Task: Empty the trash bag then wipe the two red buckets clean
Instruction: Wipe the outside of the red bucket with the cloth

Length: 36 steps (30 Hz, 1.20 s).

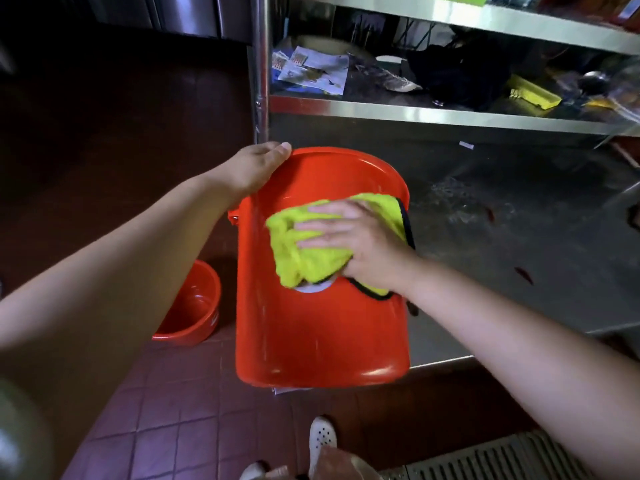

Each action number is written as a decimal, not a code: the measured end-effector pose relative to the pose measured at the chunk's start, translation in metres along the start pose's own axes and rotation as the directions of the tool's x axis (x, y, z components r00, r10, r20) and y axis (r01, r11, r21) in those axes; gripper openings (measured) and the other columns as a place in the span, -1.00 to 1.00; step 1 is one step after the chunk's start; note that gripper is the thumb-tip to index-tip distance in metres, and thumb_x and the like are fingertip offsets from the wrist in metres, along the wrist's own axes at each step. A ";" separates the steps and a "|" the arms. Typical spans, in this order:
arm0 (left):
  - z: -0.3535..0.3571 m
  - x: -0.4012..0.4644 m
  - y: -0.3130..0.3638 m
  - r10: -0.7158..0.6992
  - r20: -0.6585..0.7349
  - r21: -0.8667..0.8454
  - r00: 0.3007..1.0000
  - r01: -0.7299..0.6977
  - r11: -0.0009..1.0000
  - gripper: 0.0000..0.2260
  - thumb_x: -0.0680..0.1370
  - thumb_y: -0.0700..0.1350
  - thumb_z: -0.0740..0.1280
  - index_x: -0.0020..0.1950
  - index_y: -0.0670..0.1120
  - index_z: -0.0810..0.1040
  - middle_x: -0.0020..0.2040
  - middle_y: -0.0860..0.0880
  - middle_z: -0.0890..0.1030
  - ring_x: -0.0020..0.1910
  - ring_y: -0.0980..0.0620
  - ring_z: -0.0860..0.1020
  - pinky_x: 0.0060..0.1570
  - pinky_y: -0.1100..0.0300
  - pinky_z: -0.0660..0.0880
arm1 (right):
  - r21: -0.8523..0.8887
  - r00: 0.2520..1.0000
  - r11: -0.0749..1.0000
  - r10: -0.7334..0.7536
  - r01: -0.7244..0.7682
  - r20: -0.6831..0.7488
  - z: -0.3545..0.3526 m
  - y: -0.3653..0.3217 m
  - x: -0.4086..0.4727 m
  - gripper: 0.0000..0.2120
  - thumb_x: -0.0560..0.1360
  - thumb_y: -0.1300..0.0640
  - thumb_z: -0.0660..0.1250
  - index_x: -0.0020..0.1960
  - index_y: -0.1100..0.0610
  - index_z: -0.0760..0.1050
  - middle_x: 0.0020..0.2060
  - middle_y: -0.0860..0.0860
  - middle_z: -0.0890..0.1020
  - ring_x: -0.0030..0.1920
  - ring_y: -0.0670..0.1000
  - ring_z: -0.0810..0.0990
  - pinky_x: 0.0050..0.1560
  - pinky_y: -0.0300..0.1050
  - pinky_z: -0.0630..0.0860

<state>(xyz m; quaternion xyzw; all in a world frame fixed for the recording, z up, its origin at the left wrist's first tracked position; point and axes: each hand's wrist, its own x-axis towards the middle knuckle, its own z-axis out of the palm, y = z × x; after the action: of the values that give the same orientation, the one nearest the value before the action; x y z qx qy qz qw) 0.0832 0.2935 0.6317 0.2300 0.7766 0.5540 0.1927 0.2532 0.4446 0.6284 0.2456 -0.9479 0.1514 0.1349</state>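
- The large red bucket sits at the centre of the view, tipped on its side with its outer wall facing up and its rim toward 12 o'clock, over the edge of a steel surface.
- The left hand comes in from 8 o'clock and grips the bucket's rim at the upper left, palm against the wall, fingers curled over the edge.
- The right hand reaches in from 4 o'clock; its fingers are spread flat and press a yellow-green cloth against the bucket's wall.
- The cloth is bunched under the palm; a dark-edged part of it hangs toward 5 o'clock, beside the wrist.
- A pale label patch shows on the bucket just under the cloth's lower edge.
- A second red bucket, smaller, stands on the tiled floor at 8 o'clock of the large one, mouth up, partly hidden by the left forearm.
- At 12 to 2 o'clock a steel shelf carries printed papers, a dark bundle of cloth and a yellow item.
- At 6 o'clock white perforated shoes stand on the floor, with a floor grate at 5 o'clock.
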 end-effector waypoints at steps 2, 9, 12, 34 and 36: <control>0.005 0.003 0.003 0.000 -0.015 -0.031 1.000 0.000 1.000 -0.72 0.62 0.03 0.16 0.21 -0.07 0.51 0.17 -0.02 0.56 0.15 0.09 0.52 0.15 0.32 0.44 | 0.035 0.989 0.991 0.133 -0.131 -0.067 -0.012 0.031 0.021 -0.52 0.23 0.39 0.40 0.12 0.10 0.62 0.19 -0.01 0.59 0.26 0.01 0.43 0.31 -0.02 0.28; 0.010 0.005 -0.007 -0.051 -0.081 -0.210 0.995 0.033 0.977 -0.75 0.62 0.03 0.16 0.00 -0.07 0.56 -0.12 -0.05 0.65 -0.16 0.07 0.64 -0.19 0.23 0.57 | 0.138 0.968 0.963 0.243 -0.233 -0.060 -0.015 0.049 0.035 -0.49 0.23 0.27 0.40 0.17 0.02 0.59 0.24 -0.10 0.55 0.33 -0.06 0.35 0.37 0.12 0.23; 0.006 0.000 -0.013 -0.058 -0.142 -0.212 0.988 0.027 0.977 -0.74 0.62 0.03 0.16 -0.15 -0.04 0.53 -0.31 0.03 0.60 -0.38 0.16 0.57 -0.40 0.34 0.49 | 0.105 0.984 0.980 0.173 -0.167 -0.045 -0.007 0.026 0.007 -0.49 0.20 0.21 0.49 0.15 0.00 0.60 0.24 -0.09 0.55 0.35 0.03 0.37 0.30 0.21 0.28; -0.010 0.007 -0.028 -0.107 -0.118 -0.102 0.987 0.095 0.990 -0.73 0.60 0.11 0.15 0.27 0.12 0.44 0.13 0.11 0.47 0.15 0.13 0.43 0.15 0.19 0.28 | 0.123 0.981 0.987 0.123 -0.105 -0.153 -0.010 0.060 0.019 -0.42 0.18 0.49 0.42 0.13 0.09 0.61 0.19 -0.12 0.52 0.27 0.04 0.44 0.30 0.09 0.37; -0.006 0.005 -0.028 -0.118 -0.141 -0.121 0.983 0.101 0.987 -0.71 0.61 0.10 0.14 0.28 0.07 0.46 0.09 0.10 0.49 0.08 0.16 0.47 0.11 0.24 0.31 | 0.147 0.963 0.967 0.229 -0.208 -0.143 -0.017 0.072 0.032 -0.35 0.17 0.50 0.36 0.17 0.04 0.59 0.20 -0.19 0.49 0.29 0.00 0.42 0.31 0.16 0.34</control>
<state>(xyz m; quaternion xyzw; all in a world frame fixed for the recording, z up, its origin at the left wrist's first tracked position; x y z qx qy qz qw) 0.0722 0.2843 0.6070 0.1337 0.7675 0.6013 0.1775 0.1922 0.4972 0.6385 0.1349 -0.9435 0.2464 0.1759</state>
